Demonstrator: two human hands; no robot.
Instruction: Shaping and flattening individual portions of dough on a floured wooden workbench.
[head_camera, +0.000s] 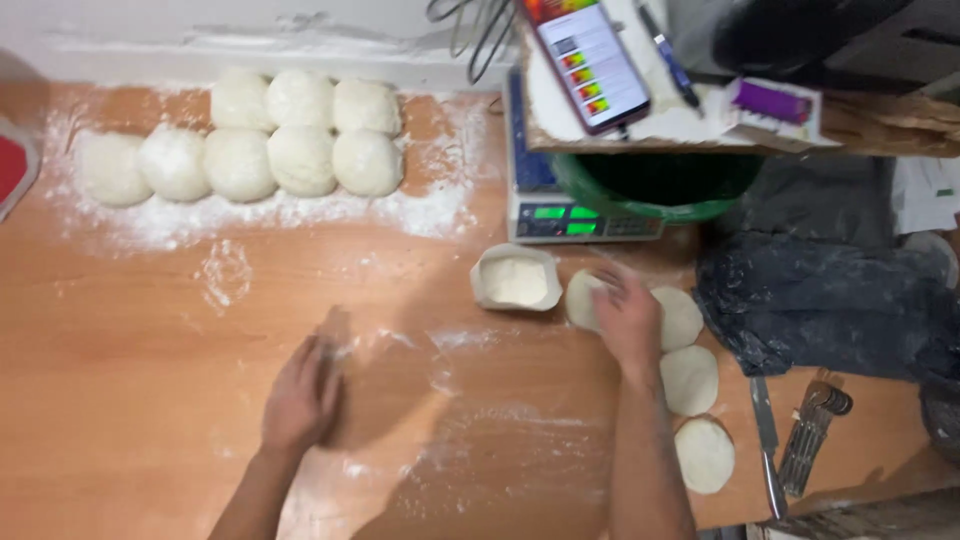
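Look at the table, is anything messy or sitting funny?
Yes. Loose flour is scattered over the wooden table, thickest around the dough balls and smeared by the left hand. A phone lies tilted on a floury board balanced over the green bowl on the scale. The right hand rests on a flat dough round.

This looked like a small bakery or food-prep kitchen. A flour-dusted orange wooden worktable (150, 330) carried two rows of round white dough balls (270, 135), flattened pale dough discs (690, 380), a small white tub of flour (515, 280) and a digital weighing scale (560, 205) beneath a green plastic bowl (650, 190).
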